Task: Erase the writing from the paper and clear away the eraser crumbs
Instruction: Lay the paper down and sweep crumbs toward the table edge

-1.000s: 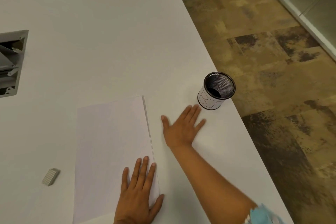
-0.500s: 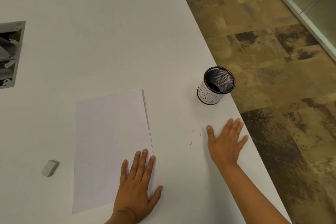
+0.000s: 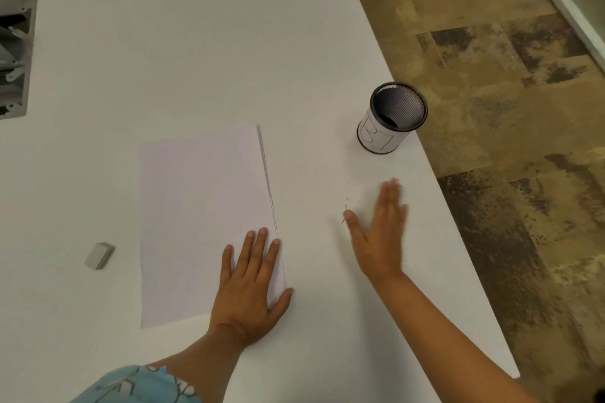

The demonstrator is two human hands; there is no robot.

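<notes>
A thin stack of white paper point(image 3: 203, 222) lies on the white table point(image 3: 196, 59), and I see no writing on its top sheet. My left hand point(image 3: 252, 285) presses flat on the paper's lower right corner, fingers spread. My right hand point(image 3: 379, 232) is flat and blurred on the table to the right of the paper, holding nothing. A few dark eraser crumbs point(image 3: 347, 203) lie just left of its fingers. A grey eraser point(image 3: 99, 255) rests on the table left of the paper, apart from both hands.
A black mesh pen cup point(image 3: 391, 118) with a white label stands near the table's right edge point(image 3: 458, 239), beyond my right hand. A grey metal cable hatch point(image 3: 16, 56) is set into the table at far left. Mottled brown floor lies to the right.
My right hand swept from beside the paper out to the table's right edge, then came back left a little toward the crumbs. My left hand stayed pressed on the paper.
</notes>
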